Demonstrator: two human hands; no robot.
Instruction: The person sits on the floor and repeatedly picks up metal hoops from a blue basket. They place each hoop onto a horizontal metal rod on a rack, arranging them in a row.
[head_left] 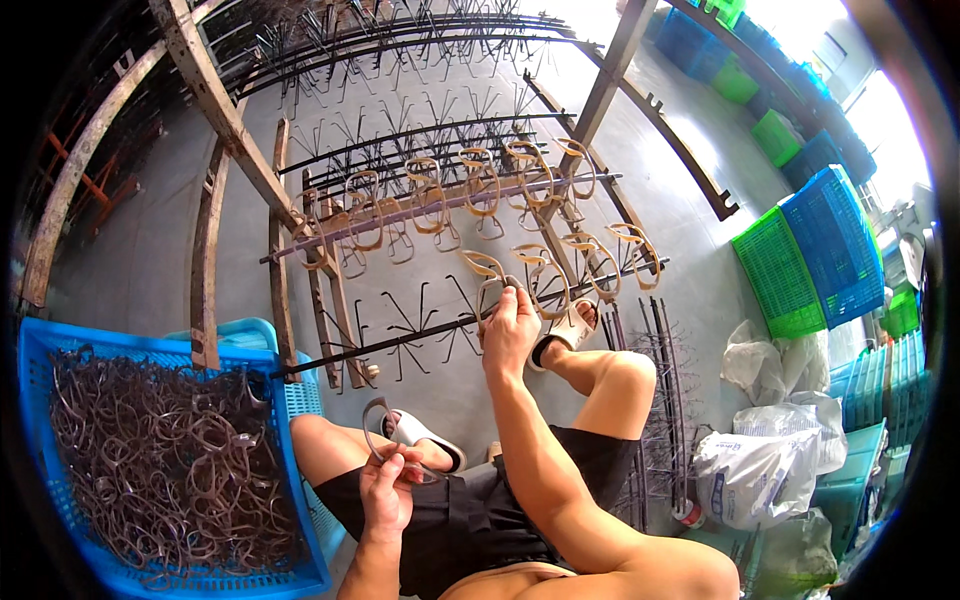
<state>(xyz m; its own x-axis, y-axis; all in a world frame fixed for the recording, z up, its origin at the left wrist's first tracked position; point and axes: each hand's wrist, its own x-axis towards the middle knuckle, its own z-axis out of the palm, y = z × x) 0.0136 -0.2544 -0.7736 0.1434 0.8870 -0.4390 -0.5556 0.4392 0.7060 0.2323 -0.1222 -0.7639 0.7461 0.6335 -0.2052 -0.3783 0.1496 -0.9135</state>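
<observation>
My left hand (388,492) pinches a thin, dark, curved open-loop piece (370,418) above my lap. Ahead of it, my right hand (510,335) reaches to a black rod with wire hooks (400,342). Its fingers close on a tan curved piece (484,262) at the hooks, their tips partly hidden. Right of that hand, several similar tan loops (604,262) hang on the same rod. Its left stretch shows bare hooks. More tan loops (428,190) hang along a second rod (460,207) behind.
At left stands a blue crate (38,400) heaped with dark curved pieces (170,470). Worn rack posts (205,260) rise beside it, with hooked rods (410,35) farther back. White plastic bags (757,475), spare hooked rods (655,400) and green and blue crates (780,270) are at right.
</observation>
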